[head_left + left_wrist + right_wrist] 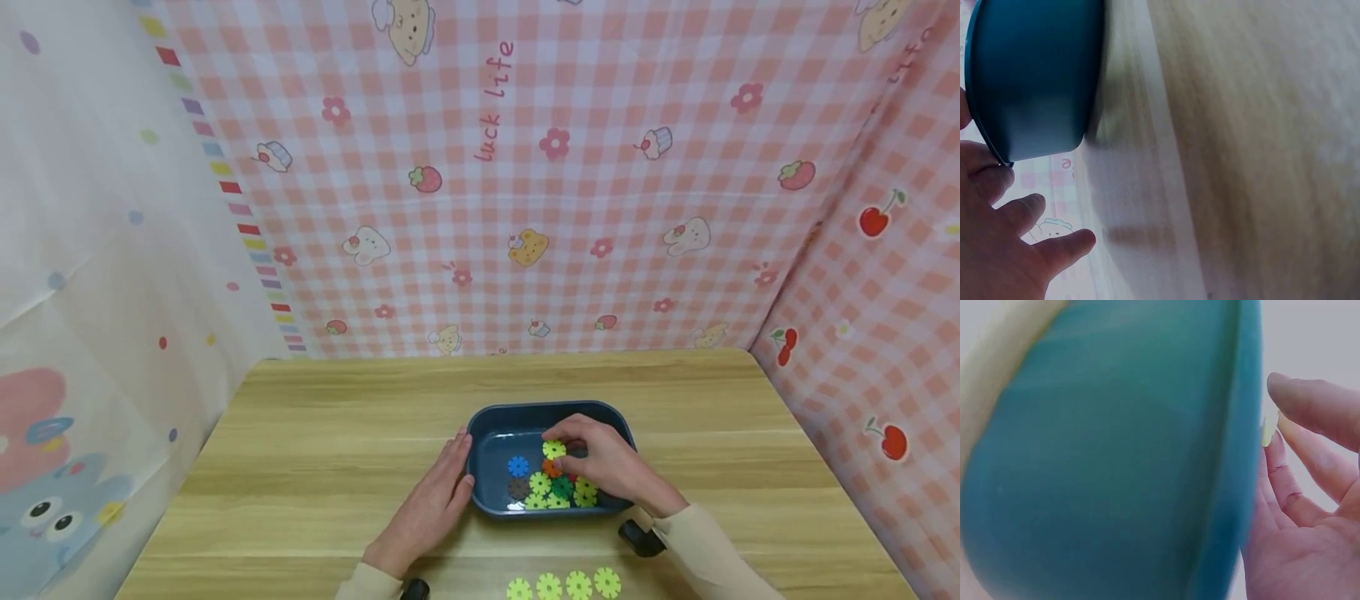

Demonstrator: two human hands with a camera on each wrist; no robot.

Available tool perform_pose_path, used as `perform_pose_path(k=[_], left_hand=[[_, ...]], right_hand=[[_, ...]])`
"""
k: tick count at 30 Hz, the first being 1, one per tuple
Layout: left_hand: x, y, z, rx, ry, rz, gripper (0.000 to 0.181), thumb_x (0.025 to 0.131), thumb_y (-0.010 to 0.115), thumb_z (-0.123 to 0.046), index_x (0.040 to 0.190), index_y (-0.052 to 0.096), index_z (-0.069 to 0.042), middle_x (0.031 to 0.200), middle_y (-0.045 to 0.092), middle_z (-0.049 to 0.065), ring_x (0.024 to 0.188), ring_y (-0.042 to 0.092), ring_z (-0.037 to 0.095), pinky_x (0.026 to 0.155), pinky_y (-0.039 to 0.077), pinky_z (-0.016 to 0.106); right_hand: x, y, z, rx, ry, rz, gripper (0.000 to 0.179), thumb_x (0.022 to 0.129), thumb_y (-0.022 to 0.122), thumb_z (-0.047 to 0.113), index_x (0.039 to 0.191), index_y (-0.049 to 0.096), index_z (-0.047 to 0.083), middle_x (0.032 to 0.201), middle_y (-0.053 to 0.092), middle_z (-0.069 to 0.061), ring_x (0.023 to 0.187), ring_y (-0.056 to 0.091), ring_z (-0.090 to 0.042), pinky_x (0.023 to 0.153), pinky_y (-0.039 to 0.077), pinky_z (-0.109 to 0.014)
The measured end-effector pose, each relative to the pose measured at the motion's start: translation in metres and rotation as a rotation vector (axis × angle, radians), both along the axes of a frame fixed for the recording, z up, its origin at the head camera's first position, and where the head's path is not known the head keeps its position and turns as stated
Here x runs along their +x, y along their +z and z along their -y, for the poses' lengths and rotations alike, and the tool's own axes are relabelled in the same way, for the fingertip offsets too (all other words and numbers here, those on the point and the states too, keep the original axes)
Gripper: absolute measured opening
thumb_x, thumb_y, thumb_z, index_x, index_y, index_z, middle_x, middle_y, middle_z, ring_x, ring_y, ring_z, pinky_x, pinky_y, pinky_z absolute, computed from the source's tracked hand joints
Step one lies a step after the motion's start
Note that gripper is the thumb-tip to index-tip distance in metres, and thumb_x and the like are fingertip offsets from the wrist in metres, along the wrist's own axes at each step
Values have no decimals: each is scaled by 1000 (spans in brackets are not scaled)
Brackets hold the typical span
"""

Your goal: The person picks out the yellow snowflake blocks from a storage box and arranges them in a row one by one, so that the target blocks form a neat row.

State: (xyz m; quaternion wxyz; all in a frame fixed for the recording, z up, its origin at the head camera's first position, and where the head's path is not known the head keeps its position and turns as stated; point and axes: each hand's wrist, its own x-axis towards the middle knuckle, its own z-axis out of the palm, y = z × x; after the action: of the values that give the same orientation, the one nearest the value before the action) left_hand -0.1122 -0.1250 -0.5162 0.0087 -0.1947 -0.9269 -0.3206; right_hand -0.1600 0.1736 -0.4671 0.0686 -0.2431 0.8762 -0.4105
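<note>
In the head view a dark blue tray (510, 417) holds several notched snowflake discs in its front right part. Over them my right hand (600, 454) pinches a yellow-green snowflake disc (553, 449) between thumb and fingers. The right wrist view catches a sliver of that yellow disc (1269, 429) at the fingertips, beyond the tray's outer wall (1110, 450). My left hand (435, 492) rests against the tray's left side with fingers extended. Its spread fingers also show by the tray corner in the left wrist view. Blue (518, 467), brown (518, 488) and green (562, 487) discs lie inside.
Nearer the front edge, several yellow-green discs (549, 586) lie in a row on the wooden table (337, 442). A pink checked cloth (480, 208) hangs behind the table, with more cloth at both sides.
</note>
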Motion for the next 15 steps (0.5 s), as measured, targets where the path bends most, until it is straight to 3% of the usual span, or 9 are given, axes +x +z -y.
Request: perform_pose_path(k=[8,15], left_hand=[[-2,0,-1,1,1,8,57,111,46,-23,162,29,-2,171,22,10,155,25,33,124,26,51],[0,0,-2,11,0,0,57,111,46,-21,162,30,0,170,23,12,155,25,34,124,27,52]], right_hand=[[8,7,-5,-44,17,-27,30,93,76,4,121,73,13,121,64,0,109,65,-21,97,58,-42],[16,10,-12,-83,30,5,28,93,76,5,121,73,11,122,63,-4,108,65,-22,96,59,-42]])
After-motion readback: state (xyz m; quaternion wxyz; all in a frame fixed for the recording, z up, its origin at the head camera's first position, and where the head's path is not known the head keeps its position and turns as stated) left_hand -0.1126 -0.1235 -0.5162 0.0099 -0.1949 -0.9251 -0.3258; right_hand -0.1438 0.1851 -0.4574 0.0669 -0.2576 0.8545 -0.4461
